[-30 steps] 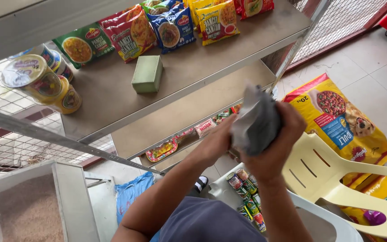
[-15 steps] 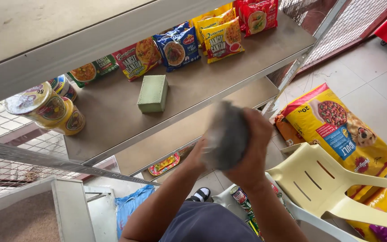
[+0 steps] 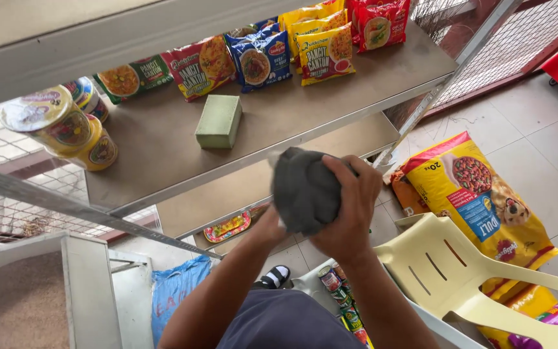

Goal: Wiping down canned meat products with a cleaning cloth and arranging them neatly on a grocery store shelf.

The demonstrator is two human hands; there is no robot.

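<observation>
Both hands raised in front of the chest, over the front edge of a grey metal shelf (image 3: 163,139). Right hand (image 3: 350,213) clenched around a crumpled dark grey cloth (image 3: 305,190), fingers wrapped over its top and right side. Left hand (image 3: 269,226) mostly hidden behind the cloth, touching its lower left edge; grip there impossible to tell. Cloth held in the air just off the shelf's front lip, not resting on it.

On the shelf, at 10 o'clock from the cloth, a pale green rectangular sponge block (image 3: 219,121), lying flat and well apart from the hands. Along the back of the shelf, from 11 to 1 o'clock, a row of noodle packets (image 3: 259,58) in green, red, blue and yellow, leaning against one another. At 9 o'clock, near the shelf's left end, stacked yellow cup-noodle tubs (image 3: 66,126).

Below, at 3 o'clock, a large yellow bag of dog food (image 3: 479,194) lying on the tiled floor, just beside a cream plastic chair (image 3: 460,284) at 4 o'clock. At 6 o'clock, a cluster of small tins (image 3: 340,297) beside the forearm. At 8 o'clock, a blue plastic sack (image 3: 175,291).
</observation>
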